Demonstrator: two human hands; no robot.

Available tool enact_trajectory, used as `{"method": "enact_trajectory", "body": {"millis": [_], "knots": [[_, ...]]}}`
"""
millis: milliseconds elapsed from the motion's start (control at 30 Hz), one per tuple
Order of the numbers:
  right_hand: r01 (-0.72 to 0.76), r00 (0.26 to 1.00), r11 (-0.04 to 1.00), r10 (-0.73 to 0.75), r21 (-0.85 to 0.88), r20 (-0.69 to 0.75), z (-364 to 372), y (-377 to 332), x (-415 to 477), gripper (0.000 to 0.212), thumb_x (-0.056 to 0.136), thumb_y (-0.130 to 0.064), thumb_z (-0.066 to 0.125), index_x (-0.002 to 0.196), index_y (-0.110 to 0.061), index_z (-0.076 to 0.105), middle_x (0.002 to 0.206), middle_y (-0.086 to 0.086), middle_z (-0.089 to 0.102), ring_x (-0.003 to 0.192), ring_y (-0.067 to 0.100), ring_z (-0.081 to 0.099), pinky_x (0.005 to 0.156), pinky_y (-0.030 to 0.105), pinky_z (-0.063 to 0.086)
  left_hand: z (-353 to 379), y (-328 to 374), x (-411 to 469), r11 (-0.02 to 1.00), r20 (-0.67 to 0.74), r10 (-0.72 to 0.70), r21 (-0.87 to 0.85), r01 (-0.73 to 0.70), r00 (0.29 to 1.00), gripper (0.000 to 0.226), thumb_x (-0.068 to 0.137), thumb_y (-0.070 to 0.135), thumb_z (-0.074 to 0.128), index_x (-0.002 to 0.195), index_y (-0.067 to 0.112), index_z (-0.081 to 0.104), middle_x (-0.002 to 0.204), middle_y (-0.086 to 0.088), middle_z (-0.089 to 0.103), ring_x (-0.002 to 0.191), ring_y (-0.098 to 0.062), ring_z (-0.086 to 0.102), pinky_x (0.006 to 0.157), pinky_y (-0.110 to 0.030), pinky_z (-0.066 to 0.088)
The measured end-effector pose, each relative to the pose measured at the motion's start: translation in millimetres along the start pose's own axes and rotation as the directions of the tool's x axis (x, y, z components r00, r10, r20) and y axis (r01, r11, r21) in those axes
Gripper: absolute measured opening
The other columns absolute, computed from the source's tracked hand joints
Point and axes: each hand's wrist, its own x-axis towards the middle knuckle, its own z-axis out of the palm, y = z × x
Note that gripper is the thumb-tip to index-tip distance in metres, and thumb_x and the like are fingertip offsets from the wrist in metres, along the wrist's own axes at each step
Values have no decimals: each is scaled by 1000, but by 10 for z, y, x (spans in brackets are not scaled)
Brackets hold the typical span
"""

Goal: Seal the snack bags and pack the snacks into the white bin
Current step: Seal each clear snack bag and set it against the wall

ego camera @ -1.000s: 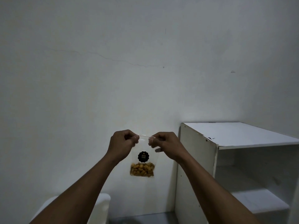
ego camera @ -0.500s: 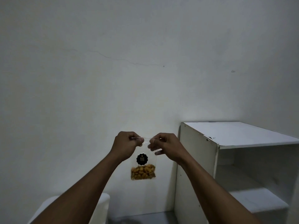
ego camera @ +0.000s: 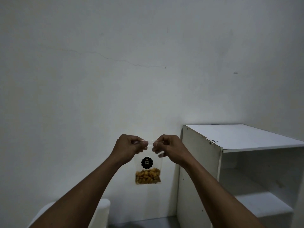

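Both our left hand [ego camera: 129, 146] and right hand [ego camera: 170, 148] pinch the snack bag [ego camera: 148, 168] top; any gap between the fingers could leave it unsealed.

surface: floor [ego camera: 139, 223] | standing on it: white shelf unit [ego camera: 246, 137] | white bin [ego camera: 102, 209], base hidden, probably floor too

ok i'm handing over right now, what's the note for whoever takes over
Left hand: pinches the top left corner of the bag.
Right hand: pinches the top right corner.
Bag: hangs in the air between the hands, snacks at its bottom.
Bin: low left, only part in view, contents hidden.
Done: cannot tell whether the seal is closed.
Left: press the seal shut along the top, then put the bag in the bin. No other bags in view.
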Motion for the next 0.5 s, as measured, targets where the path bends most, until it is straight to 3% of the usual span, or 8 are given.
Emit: {"method": "enact_trajectory", "body": {"millis": [100,267,500], "knots": [[26,998,1000,-25,15,-50,-7,12,-9,13,93,-2,65,87,9,66,83,23,75,64,19,66,66,32,56,-23,-20,-15,996,-14,-17,-84,16,1000,11,88,16,72,87,6,77,79,-7,77,71,-16,72,73,-32,58],[-24,1000,998,25,59,-8,20,71,22,10,92,-8,67,90,1,69,86,19,77,72,21,72,73,37,58,-75,-77,18,1000,-63,1,-7,-2,998,11,88,15,72,84,6,77,73,-5,77,67,-16,72,69,-28,58],[-44,999,998,44,48,-15,32,39,39,11,92,0,65,92,10,69,85,25,74,68,24,70,72,36,60,-25,-77,20,983,49,-86,-160,93,995,14,91,17,69,92,5,75,85,-11,77,75,-14,70,76,-33,56]]}}
